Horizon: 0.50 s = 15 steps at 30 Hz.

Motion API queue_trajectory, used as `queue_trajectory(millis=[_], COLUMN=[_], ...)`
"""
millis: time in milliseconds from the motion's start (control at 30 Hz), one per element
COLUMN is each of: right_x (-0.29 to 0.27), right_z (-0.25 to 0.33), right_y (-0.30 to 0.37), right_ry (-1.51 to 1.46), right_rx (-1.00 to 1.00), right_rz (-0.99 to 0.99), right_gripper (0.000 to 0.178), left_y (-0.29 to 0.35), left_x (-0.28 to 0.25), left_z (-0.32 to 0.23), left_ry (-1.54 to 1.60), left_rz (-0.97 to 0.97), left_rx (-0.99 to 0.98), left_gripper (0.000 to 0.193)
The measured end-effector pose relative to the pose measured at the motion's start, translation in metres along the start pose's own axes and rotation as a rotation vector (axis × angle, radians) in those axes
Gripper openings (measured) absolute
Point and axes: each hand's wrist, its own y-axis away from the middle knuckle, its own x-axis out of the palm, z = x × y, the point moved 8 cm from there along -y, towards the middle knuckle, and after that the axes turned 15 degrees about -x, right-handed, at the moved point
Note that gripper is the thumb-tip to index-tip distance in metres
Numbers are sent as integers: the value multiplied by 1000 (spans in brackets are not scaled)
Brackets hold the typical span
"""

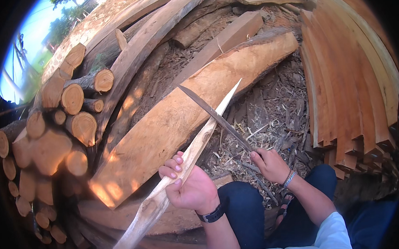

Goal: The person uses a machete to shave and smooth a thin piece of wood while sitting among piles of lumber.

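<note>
My left hand (190, 186) is closed around the middle of a pale, peeled wooden stake (200, 144). The stake slants from the lower left up to a sharp point above a large hewn beam. In my right hand (270, 165) is the handle of a long, dark-bladed machete (226, 125), the fingers wrapped round it. Its blade crosses the stake below the pointed end and reaches up and left over the beam. The handle itself is mostly hidden by my fingers. A dark band circles my left wrist and a bracelet my right.
The large hewn beam (164, 125) lies diagonally in front of me. Cut logs (83, 128) are stacked on the left, and sawn planks (338, 75) on the right. Wood shavings (270, 126) and bark cover the ground between. My knees are close below my hands.
</note>
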Motion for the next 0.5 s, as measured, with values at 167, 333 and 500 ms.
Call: queue_trajectory(millis=[167,333,500], right_x=[-2,-6,-6], right_z=[16,-3,28], right_y=[7,1,9], right_ry=[89,-54,8], right_rx=[-33,10,-75], right_rz=[137,-31,79], right_gripper=[47,45,44], left_y=[0,-1,-2], left_x=[2,9,15], left_z=[-1,2,-3], left_ry=[31,-51,-58], left_rz=[9,73,178], left_rx=[7,-24,11], left_gripper=[16,22,22])
